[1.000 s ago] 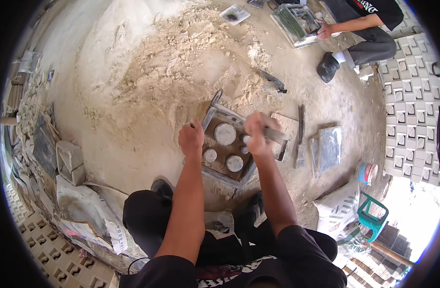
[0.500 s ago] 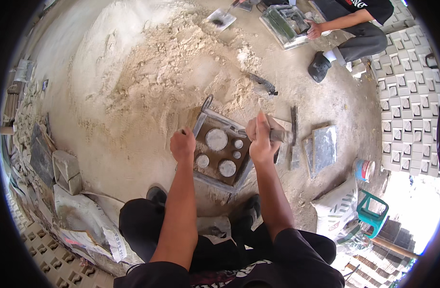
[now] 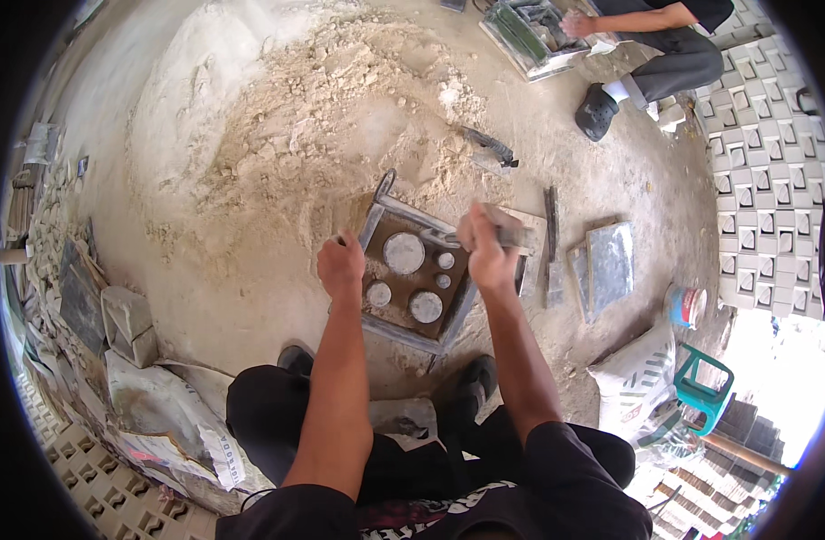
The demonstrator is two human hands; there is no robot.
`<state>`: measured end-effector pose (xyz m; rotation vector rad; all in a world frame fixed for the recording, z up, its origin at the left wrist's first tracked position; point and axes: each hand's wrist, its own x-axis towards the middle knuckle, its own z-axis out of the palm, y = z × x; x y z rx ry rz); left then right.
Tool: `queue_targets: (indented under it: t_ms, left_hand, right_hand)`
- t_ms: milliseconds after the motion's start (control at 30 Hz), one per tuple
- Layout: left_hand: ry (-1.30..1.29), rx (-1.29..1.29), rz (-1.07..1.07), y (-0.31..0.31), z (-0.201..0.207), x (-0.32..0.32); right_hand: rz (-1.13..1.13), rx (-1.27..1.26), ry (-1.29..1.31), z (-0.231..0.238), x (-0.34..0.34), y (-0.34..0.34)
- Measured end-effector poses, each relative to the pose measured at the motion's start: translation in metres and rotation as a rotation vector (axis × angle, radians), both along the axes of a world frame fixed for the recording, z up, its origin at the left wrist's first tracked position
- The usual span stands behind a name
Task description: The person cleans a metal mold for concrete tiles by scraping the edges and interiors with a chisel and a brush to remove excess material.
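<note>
On the ground in front of me lies a squarish metal mould frame (image 3: 411, 342) with packed brown material inside. Several pale round discs of different sizes, the largest a wide disc (image 3: 403, 253), are set in that material. My left hand (image 3: 340, 264) is closed in a fist at the frame's left side; what it grips is mostly hidden. Over the frame's right corner, my right hand (image 3: 489, 247) is wrapped round a grey-brown block-like tool (image 3: 513, 236), blurred by motion. A metal loop handle (image 3: 385, 186) rises from the far corner.
Beyond the frame spreads a heap of pale powder (image 3: 331, 108). A brush-like tool (image 3: 492, 146), a dark bar (image 3: 551, 229) and flat plates (image 3: 609, 265) lie to the right. A co-worker's hand (image 3: 577, 23) is at another mould (image 3: 529, 45). A sack (image 3: 633, 387) and green stool (image 3: 703, 387) stand near right.
My right hand and its tool have shifted slightly upward in view, the tool turning. The co-worker's hand has moved off the mould's near edge, and the flat trowel at the top has left the view.
</note>
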<state>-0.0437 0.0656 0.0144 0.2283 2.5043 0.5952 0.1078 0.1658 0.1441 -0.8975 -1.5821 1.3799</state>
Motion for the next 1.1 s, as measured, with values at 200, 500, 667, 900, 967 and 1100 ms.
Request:
queue_targets:
  t_ms: [200,500,667,900,967,1100]
  left_hand:
    - [0.020,-0.021,-0.027,0.004,-0.008,0.002]
    - [0.051,0.036,-0.066,0.004,-0.006,0.003]
    - [0.048,0.010,-0.084,0.002,0.000,0.001]
    - [0.036,0.024,-0.064,-0.001,-0.004,0.000]
    - [0.038,0.025,-0.063,0.000,-0.002,0.001]
    - [-0.020,-0.050,-0.102,0.006,0.004,0.000]
  right_hand:
    - [0.010,0.291,-0.115,-0.034,0.024,0.001]
    - [0.129,0.148,-0.192,-0.030,0.028,0.002]
    - [-0.030,-0.023,0.068,0.001,0.027,0.003]
    - [0.016,-0.128,0.034,-0.001,0.028,0.003]
    - [0.014,-0.086,0.092,-0.004,0.035,0.002]
    - [0.028,-0.043,-0.004,-0.018,0.038,0.012]
